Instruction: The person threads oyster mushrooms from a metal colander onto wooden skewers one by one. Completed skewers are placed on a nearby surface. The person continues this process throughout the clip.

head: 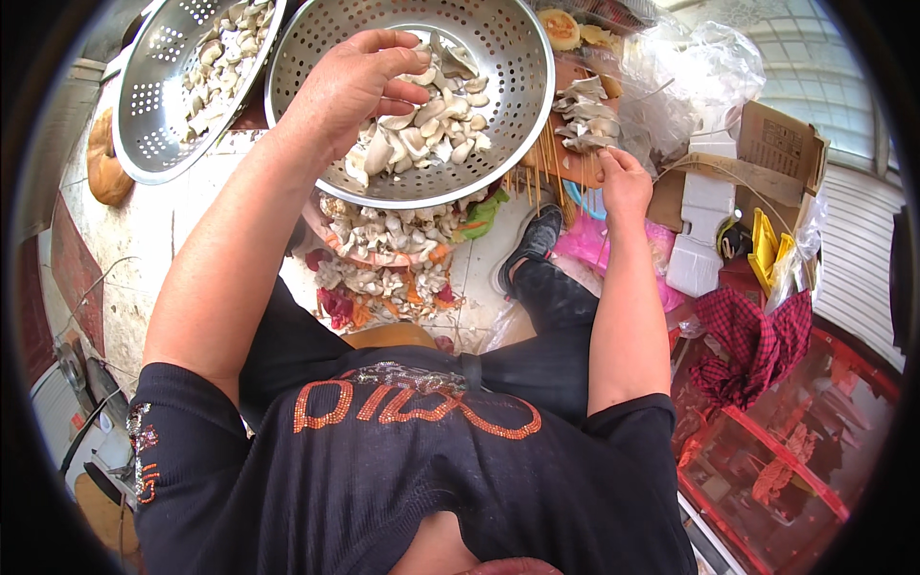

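Over a large perforated steel colander [302, 65] my left hand [374, 83] hovers with fingers apart and nothing visible in it. Loose oyster mushrooms [431, 133] lie in the colander below it. At its right, my right hand [624, 176] pinches the end of a thin wooden skewer near threaded oyster mushrooms [588, 118]. Those skewered mushrooms rest in a pile on an orange-brown board [575, 169]. Bare wooden skewers [550, 162] lie beside them, their ends sticking out over the board's near edge. Which skewer carries which mushrooms is hard to tell.
A second steel colander [147, 154] with mushrooms stands at upper left. Under the big colander are mushroom trimmings [381, 230] and vegetable scraps. Clear plastic bags [690, 65], a cardboard box [780, 144], white foam [701, 230] and a pink bag [582, 241] are at right, above a checked cloth [755, 338].
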The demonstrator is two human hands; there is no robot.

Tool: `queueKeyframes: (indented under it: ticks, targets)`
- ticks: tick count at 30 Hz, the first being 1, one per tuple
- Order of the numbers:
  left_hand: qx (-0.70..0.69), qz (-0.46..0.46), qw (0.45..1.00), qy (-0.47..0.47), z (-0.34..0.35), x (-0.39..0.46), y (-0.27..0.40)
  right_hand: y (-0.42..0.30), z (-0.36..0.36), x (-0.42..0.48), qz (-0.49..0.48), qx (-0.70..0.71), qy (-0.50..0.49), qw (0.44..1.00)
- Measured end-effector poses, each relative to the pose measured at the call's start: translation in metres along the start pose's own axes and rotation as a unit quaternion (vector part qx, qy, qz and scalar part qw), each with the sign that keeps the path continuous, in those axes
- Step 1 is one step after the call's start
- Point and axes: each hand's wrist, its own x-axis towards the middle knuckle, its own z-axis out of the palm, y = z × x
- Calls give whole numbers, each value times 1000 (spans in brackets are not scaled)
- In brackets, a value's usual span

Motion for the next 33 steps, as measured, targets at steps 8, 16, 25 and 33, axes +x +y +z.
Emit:
queueKeyframes:
  ticks: [8,16,25,33]
  targets:
    - [36,-2,999,-1,2,2,-5,3,3,2,23,-3,-21,1000]
    - [53,-10,998,-8,8,-2,-3,6,6,-1,32,30,-42,998]
    - [49,-11,999,-15,7,-2,0,-5,-1,-12,32,-204,-73,976]
    - [92,16,996,-13,9,-2,-2,-26,-32,-18,4,-374,-33,927]
